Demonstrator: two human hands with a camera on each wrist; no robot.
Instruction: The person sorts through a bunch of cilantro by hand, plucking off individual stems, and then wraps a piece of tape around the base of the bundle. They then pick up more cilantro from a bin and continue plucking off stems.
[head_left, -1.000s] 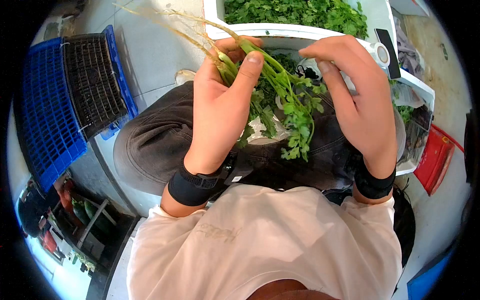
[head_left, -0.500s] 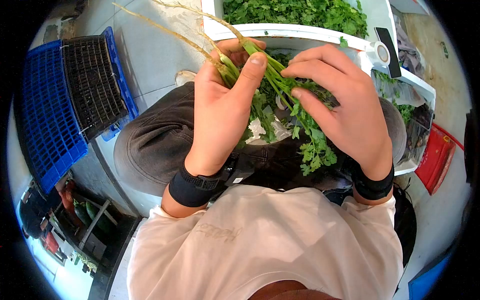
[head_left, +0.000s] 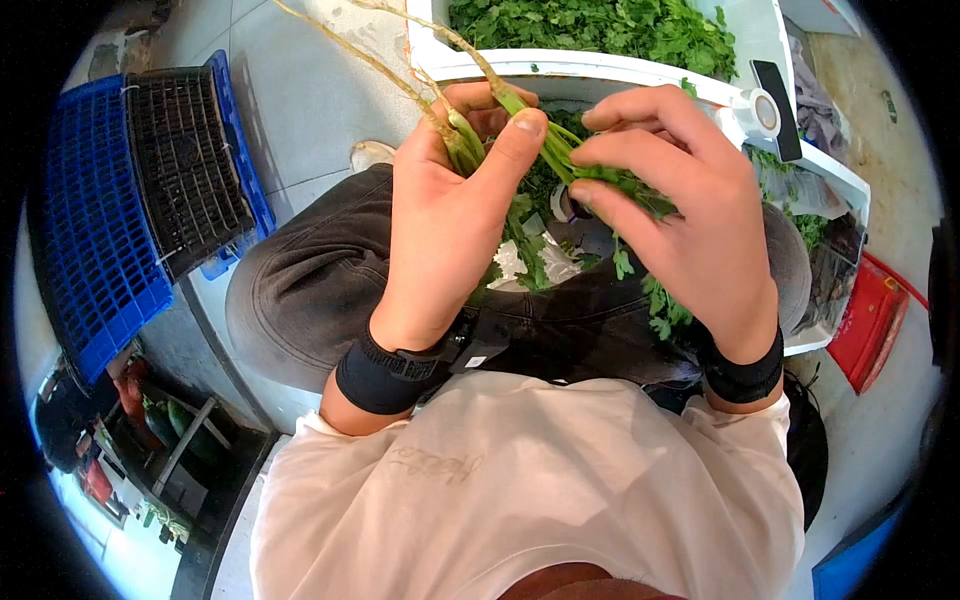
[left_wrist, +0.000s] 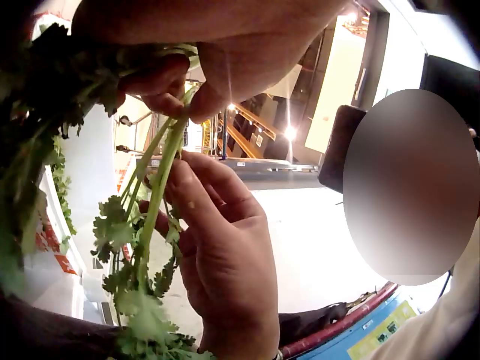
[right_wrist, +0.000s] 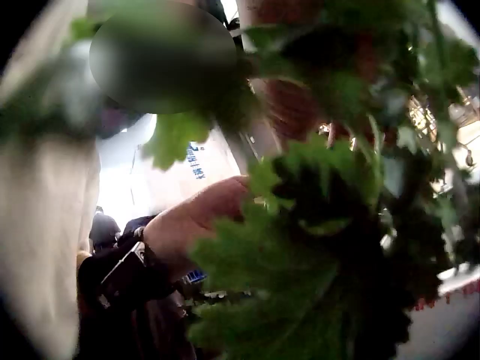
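My left hand [head_left: 450, 210] grips a small bunch of cilantro [head_left: 512, 100] near its base, the thumb laid across the green stems. Long pale roots [head_left: 355, 52] stick out past the fingers at the upper left. My right hand [head_left: 690, 190] pinches the stems further along, between thumb and fingertips. In the left wrist view the right hand [left_wrist: 229, 255] is at the stems [left_wrist: 161, 176], with leaves hanging beside it. Large blurred leaves [right_wrist: 285, 270] cover much of the right wrist view, part of the left hand [right_wrist: 195, 217] showing behind them.
Beyond the hands stands a white foam box [head_left: 590, 66] full of leafy greens [head_left: 600, 30]. A tape roll [head_left: 762, 108] and a phone [head_left: 778, 105] rest at its right corner. Blue and black crates [head_left: 105, 215] stand left; a red container [head_left: 872, 320] sits right.
My right hand has come in from the right onto the stems and now pinches them. The leafy ends have swung right and down beneath it. The left hand has shifted slightly right, still gripping.
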